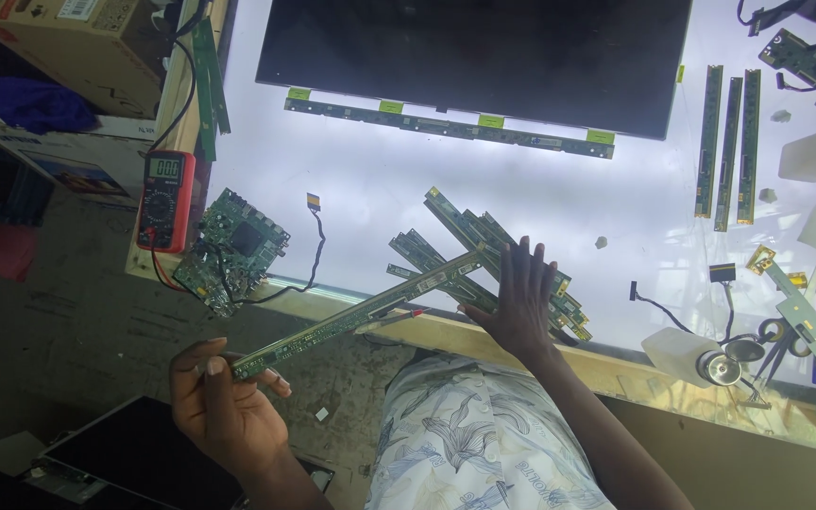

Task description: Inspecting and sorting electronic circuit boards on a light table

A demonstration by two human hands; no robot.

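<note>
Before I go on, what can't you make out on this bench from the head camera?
- Pile of narrow green boards: the right hand lies flat on it, hiding the middle.
- Long green strip: its near end is buried in the left hand.
- Red meter: display too small to read.
- Tools at the right edge: cut off by the frame.
- Lit table: glare washes out its surface.

Bright white backlit worktable [361, 179] with pale wooden edge rail [446, 332]. Grey, stained concrete floor [68, 331] lies left below it. Brown cardboard boxes [73, 42] stacked at upper left; corner dim.
</note>
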